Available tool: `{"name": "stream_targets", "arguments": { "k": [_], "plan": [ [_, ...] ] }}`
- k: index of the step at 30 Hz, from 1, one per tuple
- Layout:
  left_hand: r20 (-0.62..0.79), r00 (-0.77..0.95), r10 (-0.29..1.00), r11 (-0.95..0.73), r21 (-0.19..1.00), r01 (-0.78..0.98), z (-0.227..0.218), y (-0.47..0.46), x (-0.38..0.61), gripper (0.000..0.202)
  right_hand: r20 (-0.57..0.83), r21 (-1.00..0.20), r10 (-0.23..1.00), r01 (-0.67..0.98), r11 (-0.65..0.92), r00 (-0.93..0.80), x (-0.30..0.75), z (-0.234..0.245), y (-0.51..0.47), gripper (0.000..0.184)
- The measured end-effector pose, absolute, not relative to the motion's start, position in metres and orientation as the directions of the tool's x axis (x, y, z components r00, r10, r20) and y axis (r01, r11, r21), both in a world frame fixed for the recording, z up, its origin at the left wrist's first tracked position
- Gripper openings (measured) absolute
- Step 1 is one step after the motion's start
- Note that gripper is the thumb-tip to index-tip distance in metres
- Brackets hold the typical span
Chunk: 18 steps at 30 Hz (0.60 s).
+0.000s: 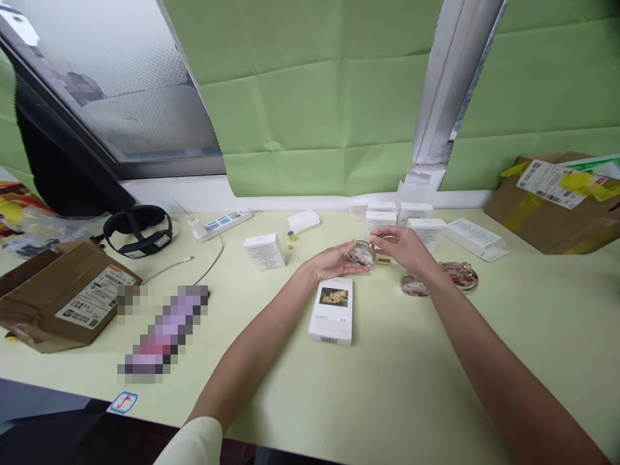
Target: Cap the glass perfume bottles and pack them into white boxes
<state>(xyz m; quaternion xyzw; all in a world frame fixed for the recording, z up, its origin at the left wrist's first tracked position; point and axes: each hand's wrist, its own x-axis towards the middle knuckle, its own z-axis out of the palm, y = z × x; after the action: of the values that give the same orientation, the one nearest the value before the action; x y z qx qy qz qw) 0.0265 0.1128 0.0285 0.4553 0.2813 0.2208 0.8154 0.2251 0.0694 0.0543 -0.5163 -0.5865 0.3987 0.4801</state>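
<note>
My left hand (334,259) is wrapped round a flat, round glass perfume bottle (361,254), tilted just above the table. At its gold neck, the fingers of my right hand (400,244) are pinched together; the small gold part they grip is mostly covered. A gold cylindrical cap (383,261) lies close by, under the right hand. Below the left hand lies a white box (334,313) with a yellow flower picture. Two more round bottles rest by my right forearm: one (413,285) partly hidden by it, the other (462,276) just beyond.
Several white boxes (380,216) stand at the back. Another white box (265,252) stands left, near a gold cap (291,236) and a tiny gold ring (290,247). Cardboard boxes (557,213) flank the table. Left are a power strip (227,224), headset (138,232) and blurred phone (165,332).
</note>
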Motion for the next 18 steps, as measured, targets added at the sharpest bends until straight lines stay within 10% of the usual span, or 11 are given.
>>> {"name": "stream_targets", "arguments": {
  "k": [12, 18],
  "plan": [
    [-0.128, 0.723, 0.679, 0.037, 0.989, 0.14, 0.016, 0.117, 0.012, 0.043, 0.131, -0.973, 0.991, 0.19, 0.129, 0.0, 0.224, 0.053, 0.069, 0.041],
    [-0.04, 0.684, 0.729, -0.367, 0.82, 0.439, 0.019, 0.126, -0.006, 0.042, 0.165, -0.948, 0.986, 0.271, 0.167, -0.028, 0.232, 0.07, 0.06, 0.041]
  ]
}}
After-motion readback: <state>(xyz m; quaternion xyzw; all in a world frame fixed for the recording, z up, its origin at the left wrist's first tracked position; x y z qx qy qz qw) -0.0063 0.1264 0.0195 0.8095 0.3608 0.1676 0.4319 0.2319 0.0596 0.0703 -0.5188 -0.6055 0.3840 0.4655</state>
